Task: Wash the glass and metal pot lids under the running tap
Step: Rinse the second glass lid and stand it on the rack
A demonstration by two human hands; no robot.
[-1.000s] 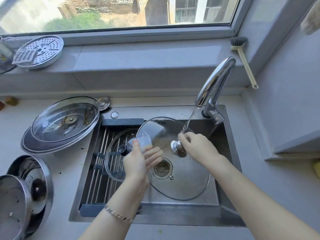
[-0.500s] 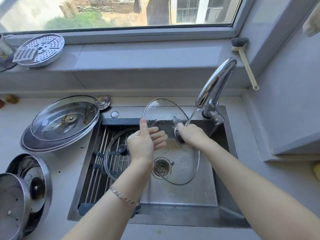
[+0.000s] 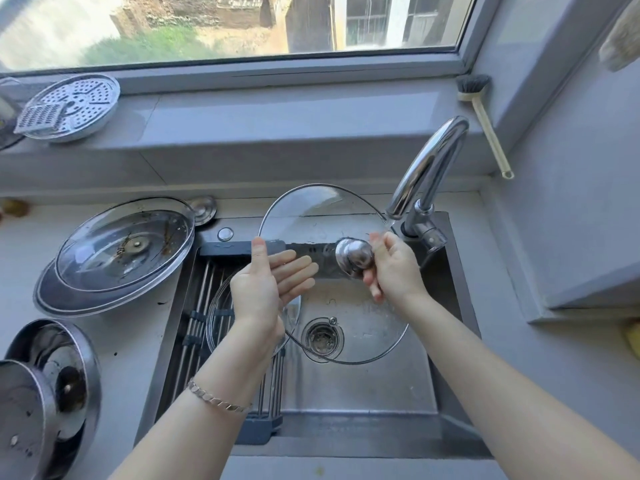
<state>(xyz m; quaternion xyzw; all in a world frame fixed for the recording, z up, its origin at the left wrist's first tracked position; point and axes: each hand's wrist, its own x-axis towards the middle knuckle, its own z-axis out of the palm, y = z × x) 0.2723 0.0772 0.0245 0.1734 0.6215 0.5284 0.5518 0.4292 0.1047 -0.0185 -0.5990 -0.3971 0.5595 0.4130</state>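
Two hands on it: right hand (image 3: 394,268) grips the metal knob (image 3: 355,258); left hand (image 3: 266,285) flat, fingers straight, apparently pressing the glass lid (image 3: 322,213), tilted over the sink (image 3: 381,396) under the tap (image 3: 429,164). Wet glass: slippery, fragile, stiff. Knob's the safest hold.

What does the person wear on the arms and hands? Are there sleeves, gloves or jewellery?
Both forearms are bare, with no sleeves in view. The left hand and right hand wear no gloves. A silver link bracelet circles the left wrist.

Right hand (image 3: 391,271) grips knob (image 3: 353,257) of glass lid (image 3: 311,213); left hand (image 3: 263,289) flat against lid.
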